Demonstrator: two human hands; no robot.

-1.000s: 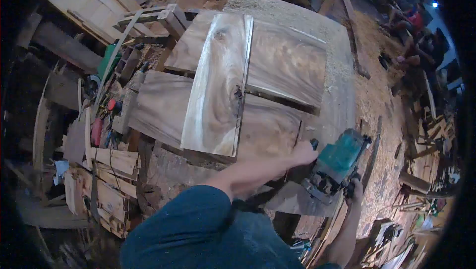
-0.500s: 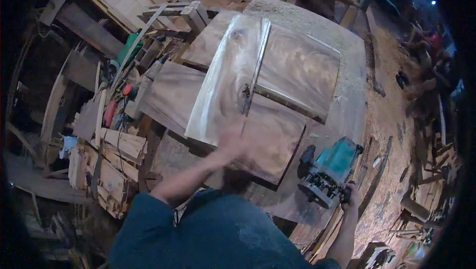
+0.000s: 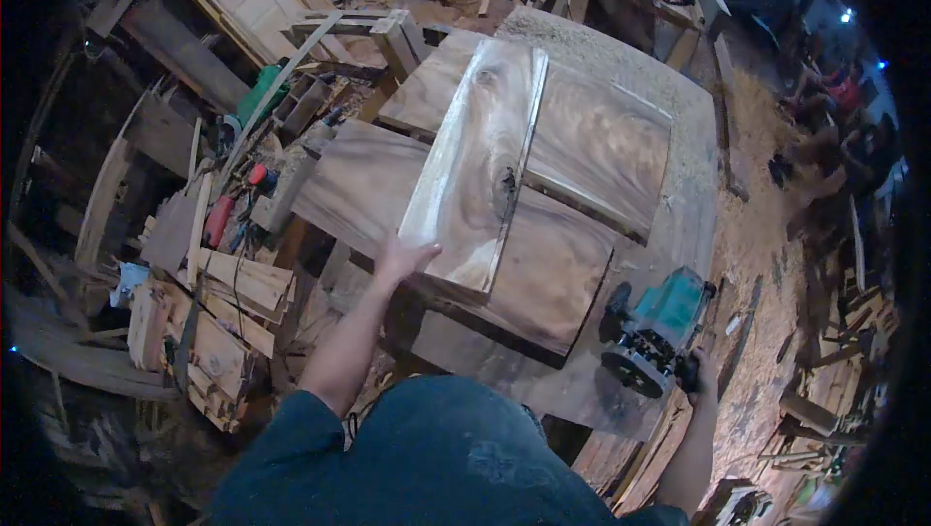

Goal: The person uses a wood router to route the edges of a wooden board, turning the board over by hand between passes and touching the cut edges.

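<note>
A long plank (image 3: 475,158) with a pale edge and a dark knot lies across several wide brown boards. My left hand (image 3: 402,259) is at its near left corner, thumb on top and fingers at the edge, partly hidden. To the right, a green power tool (image 3: 669,303) with a round black base rests tilted on the workbench (image 3: 693,167). My right hand (image 3: 700,376) is closed round its dark knob. Beside the tool's front, one wide board (image 3: 553,264) has a dark near edge.
Offcuts (image 3: 228,332), a red tool (image 3: 219,220) and a green tool (image 3: 264,95) lie at the left. Sawdust covers the bench's far part and the floor (image 3: 756,284). Pale panels (image 3: 247,2) lean at the back left. A person (image 3: 839,95) is at the far right.
My left hand has left the green tool's side and moved left across the boards to the plank's near corner. My right hand remains on the tool, which has tilted so its base shows.
</note>
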